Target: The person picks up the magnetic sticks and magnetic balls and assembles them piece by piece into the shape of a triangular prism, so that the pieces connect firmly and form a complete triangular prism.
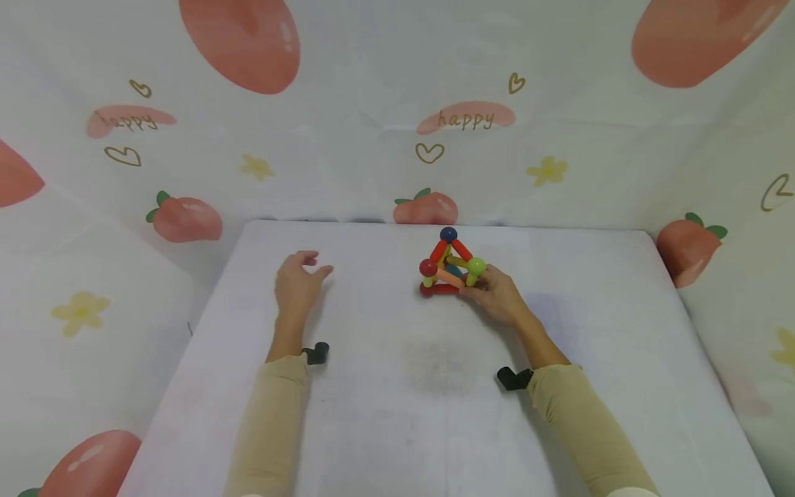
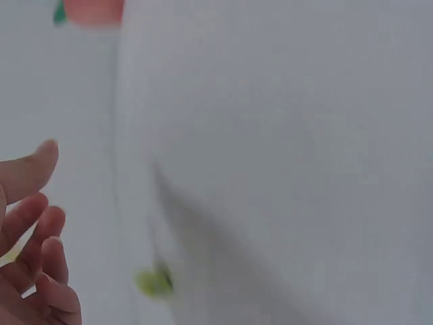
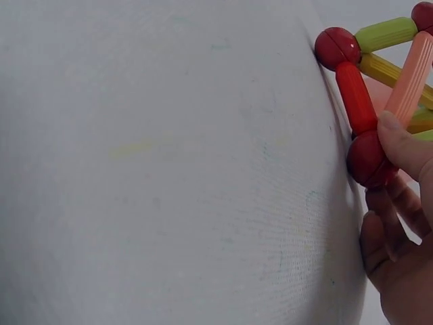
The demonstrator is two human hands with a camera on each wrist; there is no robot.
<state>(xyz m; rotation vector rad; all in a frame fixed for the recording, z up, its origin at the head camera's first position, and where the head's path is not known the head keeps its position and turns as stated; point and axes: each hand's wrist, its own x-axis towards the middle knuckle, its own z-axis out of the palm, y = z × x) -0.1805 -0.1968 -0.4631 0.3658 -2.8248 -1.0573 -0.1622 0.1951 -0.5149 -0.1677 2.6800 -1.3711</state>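
Note:
A frame of coloured magnetic building rods and balls (image 1: 439,275) stands on the white table, a dark blue ball at its top and red and light green balls lower down. My right hand (image 1: 497,295) holds its right lower corner. In the right wrist view, the thumb (image 3: 402,142) presses by a dark red ball (image 3: 369,161), where a red rod (image 3: 356,98) and a pink rod (image 3: 410,78) come close; the other fingers curl beneath. Off to the left, my left hand (image 1: 298,283) hovers over the table with fingers loosely bent and nothing in them.
The white table (image 1: 397,428) ends at a cloth backdrop (image 1: 348,138) printed with peaches, hearts and flowers. A dark wrist camera (image 1: 318,353) sits by the left cuff, another wrist camera (image 1: 514,378) by the right. A blurred yellow-green spot (image 2: 155,282) appears in the left wrist view.

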